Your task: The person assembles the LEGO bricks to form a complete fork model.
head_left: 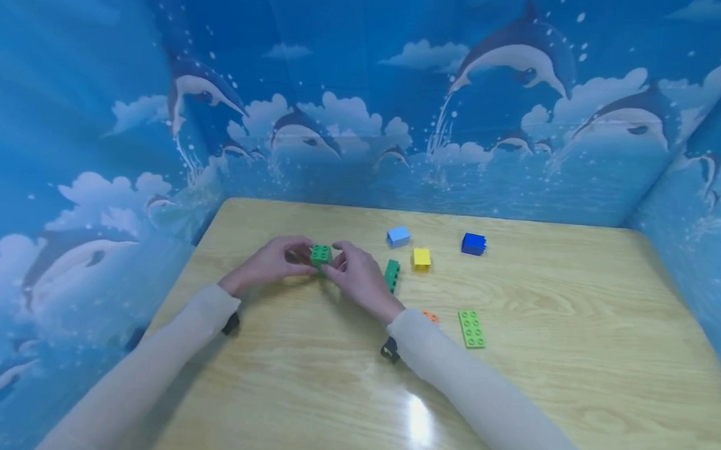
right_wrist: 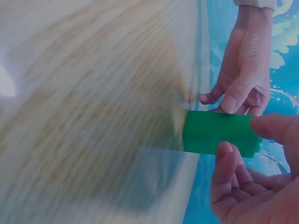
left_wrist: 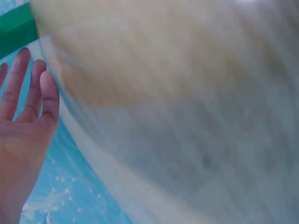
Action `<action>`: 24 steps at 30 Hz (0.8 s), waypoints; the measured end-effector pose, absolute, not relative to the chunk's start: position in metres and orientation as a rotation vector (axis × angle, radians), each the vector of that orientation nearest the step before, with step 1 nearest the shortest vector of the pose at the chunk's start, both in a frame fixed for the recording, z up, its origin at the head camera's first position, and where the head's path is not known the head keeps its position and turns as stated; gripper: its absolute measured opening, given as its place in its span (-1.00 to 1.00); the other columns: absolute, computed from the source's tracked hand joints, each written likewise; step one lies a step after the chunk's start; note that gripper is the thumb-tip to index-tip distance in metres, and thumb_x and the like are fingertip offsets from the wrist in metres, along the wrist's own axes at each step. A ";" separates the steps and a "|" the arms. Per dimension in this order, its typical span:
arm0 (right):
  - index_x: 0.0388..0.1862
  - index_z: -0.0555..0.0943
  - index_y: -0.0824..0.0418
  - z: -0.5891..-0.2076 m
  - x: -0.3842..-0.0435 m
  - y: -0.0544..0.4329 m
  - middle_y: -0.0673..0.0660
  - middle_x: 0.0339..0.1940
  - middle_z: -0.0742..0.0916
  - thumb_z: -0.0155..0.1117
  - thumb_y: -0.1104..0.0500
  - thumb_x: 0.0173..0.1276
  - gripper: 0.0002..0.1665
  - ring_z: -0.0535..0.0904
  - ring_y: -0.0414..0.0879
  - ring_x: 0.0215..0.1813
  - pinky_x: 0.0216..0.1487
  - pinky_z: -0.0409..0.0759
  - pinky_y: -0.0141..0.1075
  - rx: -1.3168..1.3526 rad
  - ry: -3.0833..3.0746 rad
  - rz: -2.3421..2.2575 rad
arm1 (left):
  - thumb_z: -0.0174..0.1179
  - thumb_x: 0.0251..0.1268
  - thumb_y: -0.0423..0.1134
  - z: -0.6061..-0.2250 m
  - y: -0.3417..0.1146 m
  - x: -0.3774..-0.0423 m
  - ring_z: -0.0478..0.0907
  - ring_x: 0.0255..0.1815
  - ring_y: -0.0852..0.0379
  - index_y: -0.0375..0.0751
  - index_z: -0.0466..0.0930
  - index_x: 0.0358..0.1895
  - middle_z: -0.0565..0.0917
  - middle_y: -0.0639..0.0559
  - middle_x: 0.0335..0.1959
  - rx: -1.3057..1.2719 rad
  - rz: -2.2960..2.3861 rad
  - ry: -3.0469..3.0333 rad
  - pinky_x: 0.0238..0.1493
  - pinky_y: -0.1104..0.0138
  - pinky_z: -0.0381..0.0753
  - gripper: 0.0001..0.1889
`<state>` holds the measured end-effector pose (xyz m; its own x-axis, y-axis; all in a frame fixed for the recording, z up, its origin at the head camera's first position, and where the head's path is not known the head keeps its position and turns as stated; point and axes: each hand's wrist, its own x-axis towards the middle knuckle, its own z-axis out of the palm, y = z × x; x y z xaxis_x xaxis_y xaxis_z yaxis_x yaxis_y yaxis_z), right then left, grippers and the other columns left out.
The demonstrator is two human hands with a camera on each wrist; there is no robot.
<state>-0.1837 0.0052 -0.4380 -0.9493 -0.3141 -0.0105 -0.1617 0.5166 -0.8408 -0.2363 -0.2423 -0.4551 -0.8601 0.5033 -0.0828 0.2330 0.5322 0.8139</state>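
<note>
On the table (head_left: 545, 397), the work looks only partway along: left of the frame's centre, the left hand (head_left: 274, 258) and right hand (head_left: 362, 278) both pinch an upright green block (head_left: 320, 253) between them; right of centre, a lime block (head_left: 472, 329), blue block (head_left: 473, 244) and yellow block (head_left: 421, 259) lie loose, unjoined.
</note>
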 end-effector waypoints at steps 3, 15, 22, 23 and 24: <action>0.60 0.43 0.23 -0.433 -0.181 0.008 0.03 -0.04 0.76 0.39 0.05 0.61 -0.29 0.71 -0.10 -0.03 -0.04 0.74 -0.21 -0.403 2.572 -1.441 | 0.58 0.35 -0.13 -0.450 -0.248 -0.235 0.68 0.19 -0.04 -0.09 0.63 0.38 0.76 0.00 0.12 0.593 1.245 2.462 0.31 -0.10 0.64 -0.43; 0.44 0.58 0.20 -0.419 -0.160 0.034 0.04 -0.01 0.74 0.20 0.16 0.67 -0.57 0.71 -0.07 0.03 0.01 0.74 -0.14 -0.389 2.540 -1.540 | 0.56 0.36 0.00 -0.448 -0.271 -0.215 0.68 0.07 -0.05 -0.23 0.57 0.27 0.74 -0.06 0.04 0.546 1.203 2.529 0.22 -0.06 0.64 -0.42; 0.37 0.61 0.24 -0.414 -0.148 0.052 0.10 -0.08 0.79 0.12 0.29 0.66 -0.61 0.72 -0.01 -0.06 -0.10 0.74 -0.15 -0.414 2.521 -1.633 | 0.37 0.59 -0.04 -0.444 -0.269 -0.197 0.64 -0.32 -0.04 -0.04 0.62 -0.20 0.71 0.02 -0.32 0.675 1.187 2.534 -0.29 0.17 0.63 -0.79; 0.36 0.62 0.23 -0.414 -0.146 0.055 0.10 -0.09 0.79 0.12 0.29 0.65 -0.61 0.72 -0.02 -0.07 -0.11 0.73 -0.16 -0.418 2.521 -1.640 | 0.35 0.61 -0.07 -0.443 -0.267 -0.195 0.63 -0.35 -0.03 -0.03 0.62 -0.24 0.70 0.03 -0.35 0.710 1.187 2.529 -0.31 0.19 0.61 -0.80; 0.36 0.62 0.24 -0.414 -0.144 0.057 0.12 -0.09 0.80 0.13 0.30 0.64 -0.61 0.72 -0.03 -0.08 -0.12 0.73 -0.15 -0.422 2.527 -1.641 | 0.34 0.62 -0.08 -0.441 -0.265 -0.192 0.61 -0.36 -0.01 -0.02 0.63 -0.26 0.69 0.04 -0.37 0.729 1.179 2.534 -0.31 0.20 0.60 -0.79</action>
<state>-0.1444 0.0572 -0.4143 -0.9568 -0.2830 0.0672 -0.1765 0.3813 -0.9074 -0.1925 -0.2652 -0.4408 -0.8427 0.5381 -0.0171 0.3334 0.5466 0.7682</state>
